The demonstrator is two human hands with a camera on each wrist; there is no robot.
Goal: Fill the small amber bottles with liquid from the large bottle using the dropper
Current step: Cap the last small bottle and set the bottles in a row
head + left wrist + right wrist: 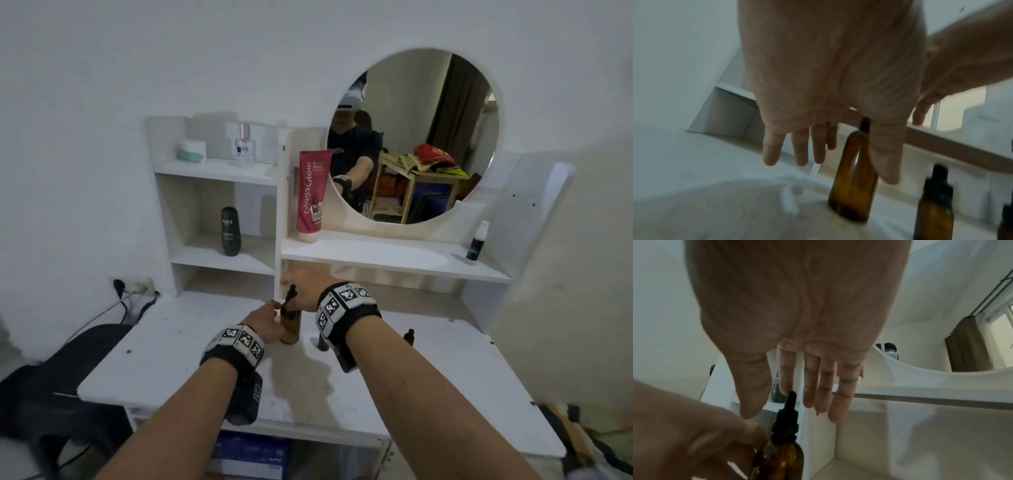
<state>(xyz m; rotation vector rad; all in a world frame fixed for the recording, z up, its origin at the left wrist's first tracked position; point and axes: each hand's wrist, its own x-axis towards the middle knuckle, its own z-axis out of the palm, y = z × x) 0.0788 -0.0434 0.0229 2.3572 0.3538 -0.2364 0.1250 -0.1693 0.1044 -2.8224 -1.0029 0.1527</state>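
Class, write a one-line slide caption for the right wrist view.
Open right hand hovers over the dropper cap of the large amber bottle while the left hand touches its side.

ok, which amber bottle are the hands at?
The large amber bottle, tallest and leftmost: left hand at its body, right hand above its dropper. Small bottles untouched.

Behind right wrist (pixel 347 310), small amber bottle (pixel 322 343) mostly hidden; large bottle (pixel 783 462) base cut by bottom edge.
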